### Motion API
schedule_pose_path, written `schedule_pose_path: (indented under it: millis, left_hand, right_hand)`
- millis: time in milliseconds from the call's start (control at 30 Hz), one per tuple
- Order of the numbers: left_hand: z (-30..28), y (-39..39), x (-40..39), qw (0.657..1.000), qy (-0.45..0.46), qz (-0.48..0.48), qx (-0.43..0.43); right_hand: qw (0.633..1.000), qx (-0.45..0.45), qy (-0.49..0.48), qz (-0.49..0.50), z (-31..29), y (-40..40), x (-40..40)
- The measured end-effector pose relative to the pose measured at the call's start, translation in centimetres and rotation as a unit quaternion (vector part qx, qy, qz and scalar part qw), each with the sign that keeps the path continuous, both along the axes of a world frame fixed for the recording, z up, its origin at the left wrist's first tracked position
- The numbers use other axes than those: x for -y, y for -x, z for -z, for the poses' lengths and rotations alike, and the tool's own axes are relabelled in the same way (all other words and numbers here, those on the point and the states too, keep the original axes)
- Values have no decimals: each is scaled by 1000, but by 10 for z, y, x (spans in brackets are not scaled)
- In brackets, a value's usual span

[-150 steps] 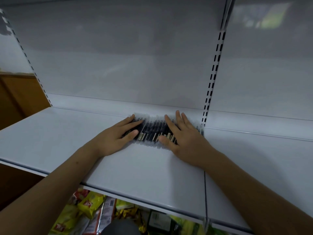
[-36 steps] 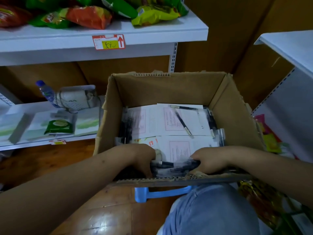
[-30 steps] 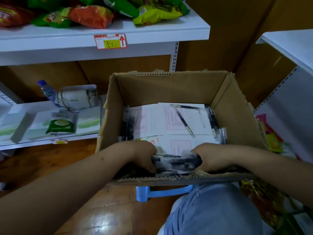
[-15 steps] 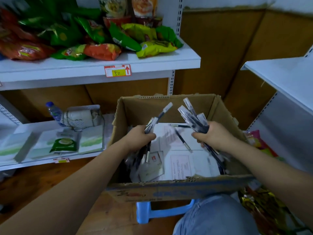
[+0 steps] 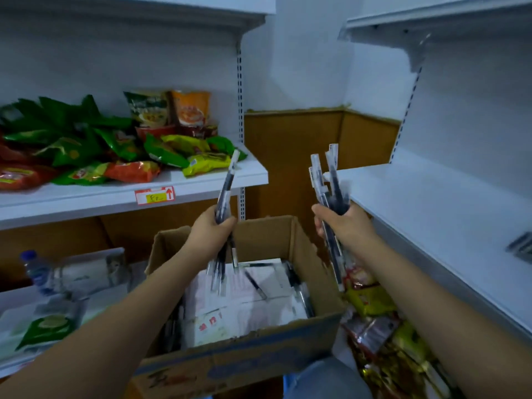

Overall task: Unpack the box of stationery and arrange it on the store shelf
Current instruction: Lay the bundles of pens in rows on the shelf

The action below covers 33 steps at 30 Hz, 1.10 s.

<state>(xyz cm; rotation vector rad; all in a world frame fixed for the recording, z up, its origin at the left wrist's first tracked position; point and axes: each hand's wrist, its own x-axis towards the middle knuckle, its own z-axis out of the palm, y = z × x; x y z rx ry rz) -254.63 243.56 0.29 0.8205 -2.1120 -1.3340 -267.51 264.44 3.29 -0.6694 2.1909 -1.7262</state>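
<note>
Left hand [image 5: 211, 231] and right hand [image 5: 344, 226] raised higher, gripping pens [image 5: 226, 185] above box [image 5: 253, 361]

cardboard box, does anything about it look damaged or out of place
Yes. The cardboard box has a ragged, torn top edge along its right and near walls. Inside, one loose pen lies askew on the white paper packs; nothing has spilled out.

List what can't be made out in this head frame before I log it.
- Pen counts: the left hand and right hand cover the middle of each bundle, and motion blurs the pens.
- Price tag writing: too small and blurred.
- Pens on the white shelf: cut off by the right edge.
- Cardboard box contents: partly hidden under papers and the near wall.
</note>
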Motion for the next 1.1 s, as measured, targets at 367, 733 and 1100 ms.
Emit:
schedule_pose_path:
  millis: [367,733,1100]
  left_hand:
    - [-63,52,-172,974,-52,211,-64]
    - [-60,99,-495,852,-183,490,-35]
    - [-28,134,-669,753,297,587,-6]
  right_hand:
    - [991,-5,62,115,-45,-16,-174]
    - [915,-32,76,395,-54,-84,-475]
    - [672,-171,-465,550,9,-115,-646]
